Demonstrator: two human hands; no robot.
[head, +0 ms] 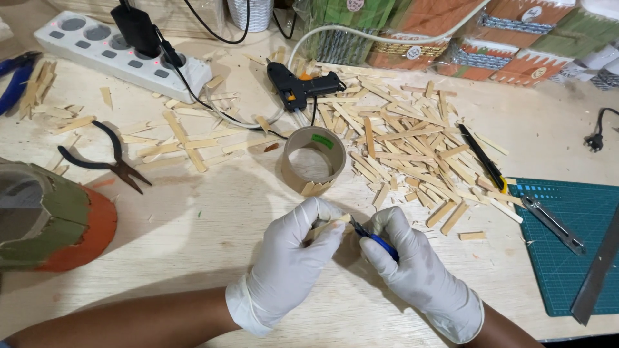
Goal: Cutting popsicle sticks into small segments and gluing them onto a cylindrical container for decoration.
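The bench (193,219) is pale plywood, littered with offcuts. Both hands wear white gloves and work low at centre. The left hand (293,258) has its grip closed on a short wooden stick piece (330,225), held just above the bench surface. The right hand (412,267) has its grip clamped on blue-handled cutters (371,237), whose tip meets the stick piece.

Directly beyond the hands stands a cardboard tape ring (314,160) with small stick pieces leaning against its near side. To its right lies a broad heap of flat wooden sticks (400,148). A black glue gun (303,87) rests behind the ring, its cord running toward a white power strip (119,55) at the far left. Black pliers (106,161) lie open at left. A yellow-and-black utility knife (483,161) lies at the heap's right edge, near a green cutting mat (567,238) carrying a metal ruler (596,270). A green and orange painted object (58,222) sits at the left edge. Wrapped stick-built houses (464,32) line the far edge.
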